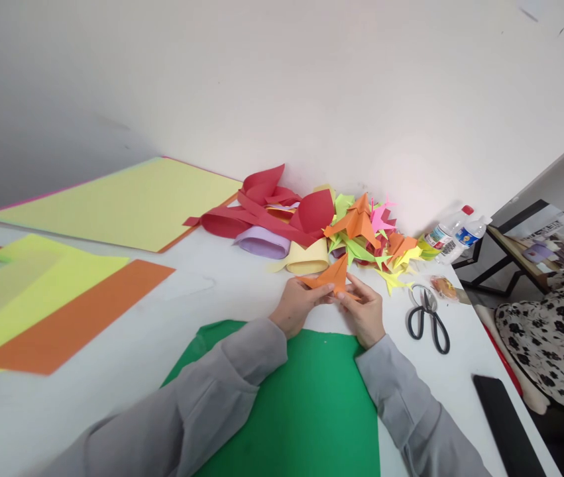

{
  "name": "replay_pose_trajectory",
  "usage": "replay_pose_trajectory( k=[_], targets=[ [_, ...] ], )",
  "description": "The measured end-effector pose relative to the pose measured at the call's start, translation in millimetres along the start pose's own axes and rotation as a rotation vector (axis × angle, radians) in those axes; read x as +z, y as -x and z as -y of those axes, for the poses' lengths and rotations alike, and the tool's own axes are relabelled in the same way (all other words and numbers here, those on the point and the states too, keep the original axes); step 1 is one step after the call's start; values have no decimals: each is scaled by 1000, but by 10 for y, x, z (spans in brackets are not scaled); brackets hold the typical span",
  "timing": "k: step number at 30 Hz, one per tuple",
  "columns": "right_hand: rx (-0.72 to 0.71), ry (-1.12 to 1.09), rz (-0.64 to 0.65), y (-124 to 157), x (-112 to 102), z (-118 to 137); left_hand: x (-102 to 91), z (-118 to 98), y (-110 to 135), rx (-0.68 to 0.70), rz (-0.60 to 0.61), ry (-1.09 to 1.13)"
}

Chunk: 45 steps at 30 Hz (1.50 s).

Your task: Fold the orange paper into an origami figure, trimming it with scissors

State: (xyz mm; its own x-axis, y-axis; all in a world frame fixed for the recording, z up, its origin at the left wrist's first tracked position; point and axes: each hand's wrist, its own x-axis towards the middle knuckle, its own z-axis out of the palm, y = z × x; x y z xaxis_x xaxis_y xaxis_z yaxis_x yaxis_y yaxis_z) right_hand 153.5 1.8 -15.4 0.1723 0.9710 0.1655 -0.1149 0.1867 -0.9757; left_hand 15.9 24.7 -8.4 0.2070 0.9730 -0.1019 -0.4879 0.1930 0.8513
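Observation:
An orange folded-paper piece (334, 275) with pointed tips is held up between my two hands. My left hand (297, 306) pinches its left side, and my right hand (365, 310) grips its right edge, thumb in front. Under my forearms lies a green sheet (311, 404). Just beyond the hands are a curled cream paper loop (307, 257), a lilac paper loop (263, 242) and red paper loops (256, 215). A pile of bright folded-paper shapes (358, 222) sits behind my right hand.
Black-handled scissors (428, 318) lie on the right, near a small wrapped item (443, 287) and two bottles (453, 235). A long black object (505, 424) rests along the right edge. Large yellow sheets (127, 202) and an orange strip (83, 311) lie left. A wall stands behind.

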Motion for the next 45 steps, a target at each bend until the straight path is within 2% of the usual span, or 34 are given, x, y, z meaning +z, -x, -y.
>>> replay_pose_trajectory(
  k=[13, 20, 25, 29, 34, 38, 41, 45],
  targets=[
    [3, 0, 40, 16, 19, 27, 19, -20, 11, 1, 22, 3],
    [2, 11, 66, -4, 23, 37, 49, -20, 34, -12, 31, -91],
    [21, 15, 74, 4, 25, 44, 44, -9, 23, 55, 26, -139],
    [59, -56, 125, 9, 13, 63, 27, -29, 29, 64, 104, -174],
    [136, -185, 133, -23, -35, 41, 15, -70, 47, 35, 245, -357],
    [150, -229, 102, -47, -53, 19, 1, -70, 37, 33, 282, -419],
    [184, -309, 16, -66, -55, 34, -21, -46, 17, 9, 283, -423],
    [219, -394, -71, -87, -73, 50, -37, 0, -4, 3, 230, -370]
  ],
)
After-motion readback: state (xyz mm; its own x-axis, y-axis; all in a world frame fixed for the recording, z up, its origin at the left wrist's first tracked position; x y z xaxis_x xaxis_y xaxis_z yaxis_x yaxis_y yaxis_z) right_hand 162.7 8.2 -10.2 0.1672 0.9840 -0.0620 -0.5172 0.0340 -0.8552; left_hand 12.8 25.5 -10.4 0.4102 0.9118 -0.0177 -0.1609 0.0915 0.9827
